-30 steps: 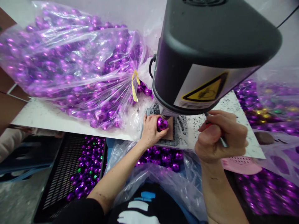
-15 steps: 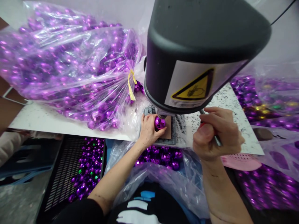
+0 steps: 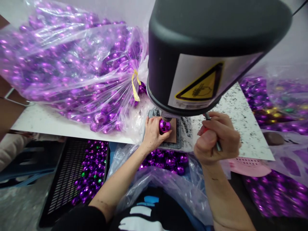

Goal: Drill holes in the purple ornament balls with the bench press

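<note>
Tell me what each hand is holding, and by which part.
The left hand holds a purple ball by its sides; the right hand grips a metal rod above its lower end.

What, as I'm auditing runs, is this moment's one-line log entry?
left hand: holds purple ball; right hand: grips metal rod; machine tip: by ball, contact unclear

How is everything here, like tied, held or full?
Purple ball, held under the machine
Left hand, gripping that ball
Right hand, closed around metal rod
Big bag, tied with yellow strip
Plastic on lap, crumpled
Crate, partly filled with balls
Machine, I can't tell whether it's on
</note>
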